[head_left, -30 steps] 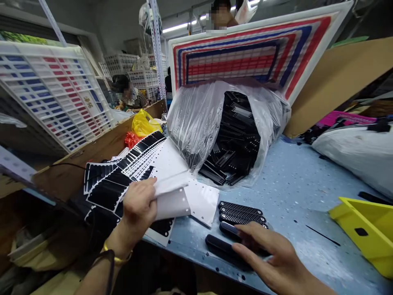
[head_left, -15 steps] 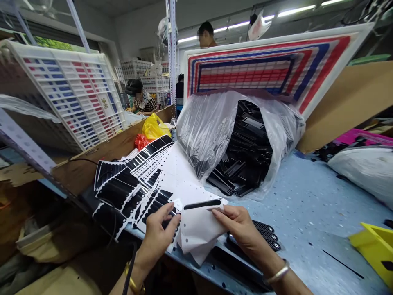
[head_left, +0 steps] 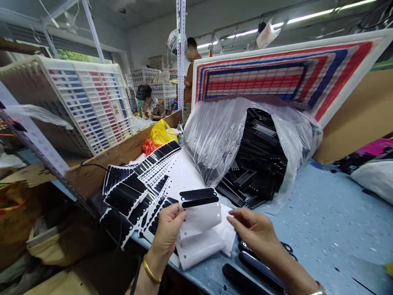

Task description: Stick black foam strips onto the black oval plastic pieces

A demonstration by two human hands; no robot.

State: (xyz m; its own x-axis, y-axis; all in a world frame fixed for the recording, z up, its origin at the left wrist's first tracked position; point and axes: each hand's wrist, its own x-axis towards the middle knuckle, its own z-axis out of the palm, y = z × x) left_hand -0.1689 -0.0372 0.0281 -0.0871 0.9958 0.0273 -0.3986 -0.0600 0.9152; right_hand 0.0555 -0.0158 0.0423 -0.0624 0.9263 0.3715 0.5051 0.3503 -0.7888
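In my left hand [head_left: 168, 225] is a white backing sheet [head_left: 201, 217] with two long black rounded stickers [head_left: 199, 197] along its top, pinched between thumb and fingers at the left edge. Lower parts of the sheet curl over more white paper below. My right hand [head_left: 254, 229] hovers just right of the sheet, apart from it, fingers bent and thumb slightly off them, with nothing visible in it. Under my right forearm lie glossy black long pieces [head_left: 245, 280], partly hidden. To the left, several sticker sheets [head_left: 125, 194] with black strips lie fanned out.
A clear plastic bag [head_left: 211, 139] full of black slotted plastic parts [head_left: 260, 164] lies behind my hands, against a striped crate [head_left: 251, 80]. A wooden board [head_left: 107, 157] edges the blue table [head_left: 331, 221] at left. Yellow [head_left: 162, 132] and red bags sit beyond. Two people are farther back.
My right hand has let go of the sheet's right edge and moved slightly right. Two black stickers now show on the sheet, where one showed before. The camera view has shifted.
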